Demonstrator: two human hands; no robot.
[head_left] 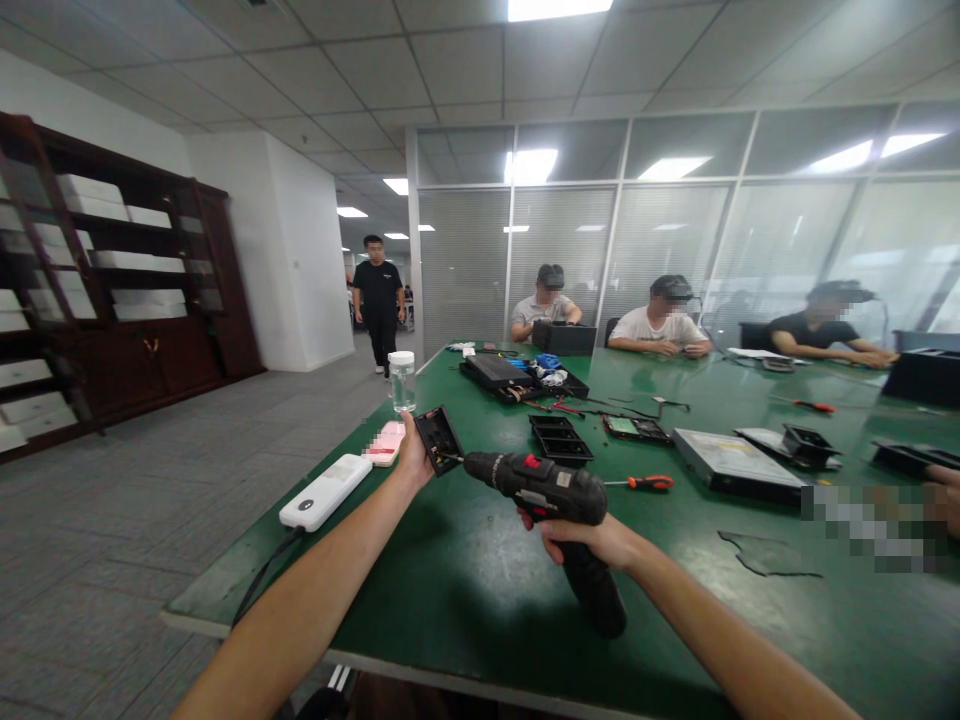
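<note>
My right hand [589, 538] is wrapped round the grip of a black cordless drill [536, 484] with red accents. The drill points left, and its thin bit reaches into a small black open-sided plastic housing [439, 436]. That housing is tilted up off the table in my left hand [415, 455], which grips it by its left side. Whether the bit tip sits in a screw is too small to tell. Just beyond the drill lies a black compartmented plastic frame [559, 438]. An orange-and-black screwdriver [649, 483] rests to the right of the drill.
On the green table [465, 600] a white power bank [325, 493], a pink phone [385, 442] and a clear jar [402, 385] stand left. A flat metal drive [739, 468], a circuit board [636, 429] and a dark case [496, 372] lie beyond. Several people sit across; one walks in.
</note>
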